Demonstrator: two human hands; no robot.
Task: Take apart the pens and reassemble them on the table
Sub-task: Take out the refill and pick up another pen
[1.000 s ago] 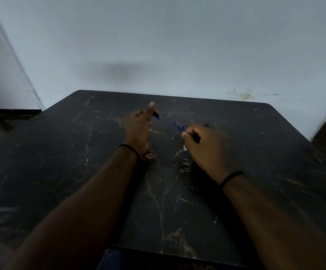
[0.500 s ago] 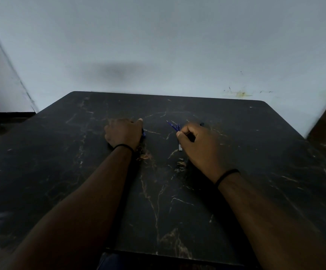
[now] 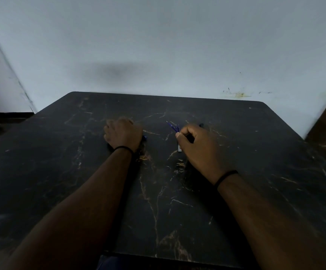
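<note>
The left hand (image 3: pixel 122 134) has come down from a raised, thumb-out pose a second ago and now rests knuckles-up on the table (image 3: pixel 60 172), closed over a blue pen part (image 3: pixel 144 137) that barely peeks out at its right edge (likely being set down or gathered). The right hand (image 3: pixel 195 145) has hardly moved, fisted around thin blue refills (image 3: pixel 172 126) poking out beyond its fingers, a white piece (image 3: pixel 179 148) just below its thumb.
</note>
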